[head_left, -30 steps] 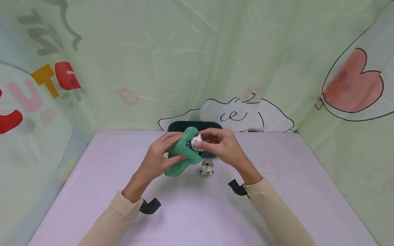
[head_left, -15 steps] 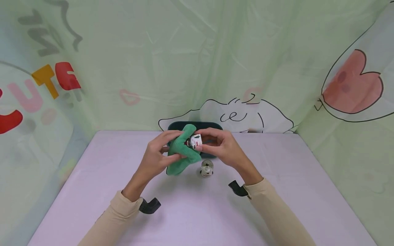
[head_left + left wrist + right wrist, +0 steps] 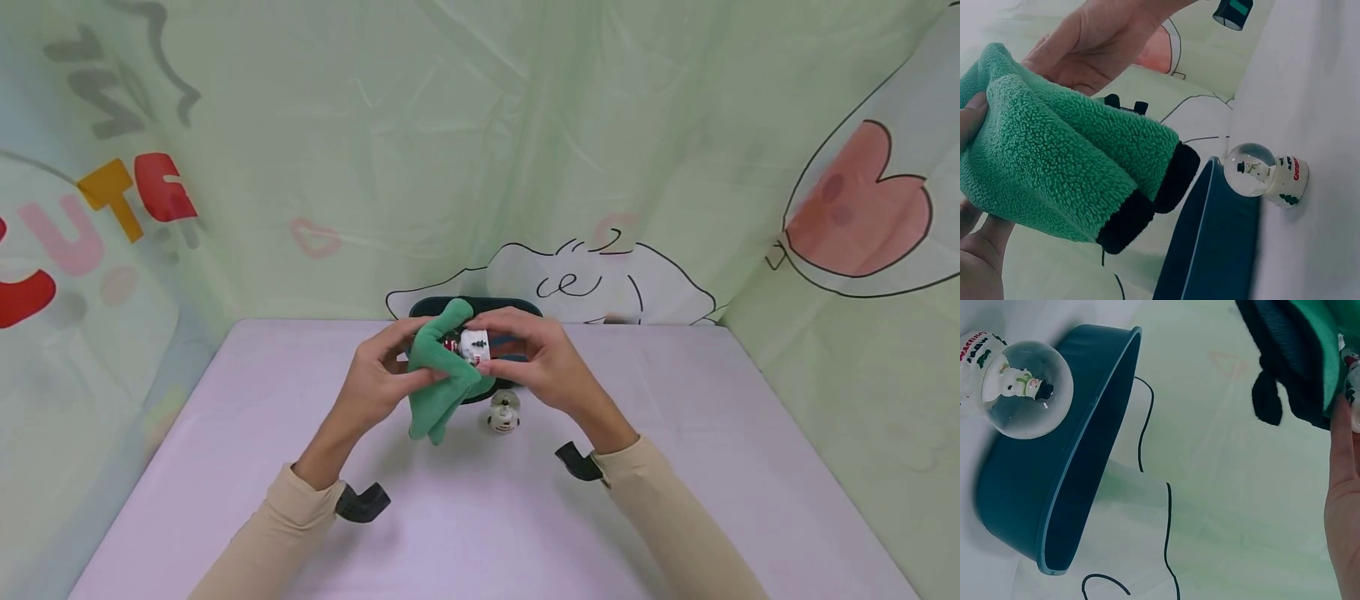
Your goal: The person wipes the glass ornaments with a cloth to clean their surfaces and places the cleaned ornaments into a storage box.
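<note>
My left hand (image 3: 367, 375) grips a fluffy green cleaning cloth (image 3: 433, 400) with dark edging, and the cloth hangs in folds. Thumb and fingers of my right hand (image 3: 543, 358) hold a snow globe by its white base (image 3: 477, 343), which has a small dark tree on it. The cloth lies against this globe and partly covers it, so its glass is mostly hidden in the head view. A second snow globe (image 3: 505, 412) with a snowman inside stands upright on the table, just in front of the hands; its lettered base (image 3: 1291, 181) shows in the left wrist view.
Behind the hands, a dark blue plastic tub (image 3: 1041, 469) stands near the table's back edge, close behind the standing globe. A pale lilac cover (image 3: 480, 517) lies over the table. Printed curtains (image 3: 420, 167) hang at the back and both sides.
In the hands, the held globe has turned, bringing the tree on its base into view. The cloth has shifted and its lower folds hang further down. The standing globe and tub stay put.
</note>
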`<state>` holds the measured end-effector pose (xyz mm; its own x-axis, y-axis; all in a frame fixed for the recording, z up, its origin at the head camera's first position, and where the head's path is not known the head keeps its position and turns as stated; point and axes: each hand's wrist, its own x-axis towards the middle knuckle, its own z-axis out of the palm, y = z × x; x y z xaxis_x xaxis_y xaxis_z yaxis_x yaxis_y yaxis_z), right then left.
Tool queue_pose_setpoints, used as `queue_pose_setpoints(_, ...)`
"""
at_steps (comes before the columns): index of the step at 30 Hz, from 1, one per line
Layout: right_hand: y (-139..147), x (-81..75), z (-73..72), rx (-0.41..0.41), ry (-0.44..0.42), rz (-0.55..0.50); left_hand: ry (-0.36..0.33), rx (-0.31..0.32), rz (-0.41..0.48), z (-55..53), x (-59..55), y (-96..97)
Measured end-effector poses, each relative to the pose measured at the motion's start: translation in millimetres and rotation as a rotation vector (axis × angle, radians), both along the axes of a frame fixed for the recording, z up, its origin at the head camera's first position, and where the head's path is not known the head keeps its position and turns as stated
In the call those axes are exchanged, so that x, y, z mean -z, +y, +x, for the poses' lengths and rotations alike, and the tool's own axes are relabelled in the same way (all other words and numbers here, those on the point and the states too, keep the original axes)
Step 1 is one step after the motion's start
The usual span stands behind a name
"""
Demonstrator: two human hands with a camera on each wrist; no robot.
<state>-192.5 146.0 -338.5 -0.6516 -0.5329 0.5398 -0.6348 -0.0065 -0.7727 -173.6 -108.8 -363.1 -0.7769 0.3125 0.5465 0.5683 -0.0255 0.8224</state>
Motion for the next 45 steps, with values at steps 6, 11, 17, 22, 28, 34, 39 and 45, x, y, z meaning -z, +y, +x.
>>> queue_pose_setpoints(6,-0.8,1.6,-0.5,0.029,0.156,0.025,-0.046,0.017,0.053,-0.6,0.5,0.4)
queue_pose_setpoints(11,-2.7,4.1,-1.6,0.029,0.232,0.002,-0.125,0.018,0.082,-0.3,0.4,0.5)
queue_pose_setpoints(17,-3.9,5.1,-2.4,0.008,0.279,-0.025,-0.187,0.005,0.078,-0.6,0.0,0.2)
queue_pose_setpoints(22,-3.1,5.1,-3.6,0.046,0.355,0.006,-0.248,0.020,0.094,-1.5,1.4,0.4)
queue_pose_setpoints(28,-1.9,4.5,-5.5,0.060,0.388,0.024,-0.305,0.040,0.115,-1.9,1.7,-0.2)
queue_pose_setpoints(34,-2.1,3.8,-6.2,0.064,0.381,0.014,-0.276,0.037,0.107,-2.5,-0.3,0.2)
queue_pose_setpoints(39,-2.2,5.5,-5.3,0.041,0.326,-0.016,-0.184,0.028,0.058,-1.4,-0.6,1.4)
queue_pose_setpoints(45,-2.4,5.3,-4.1,0.047,0.273,-0.016,-0.089,0.034,0.037,0.7,0.1,1.0)
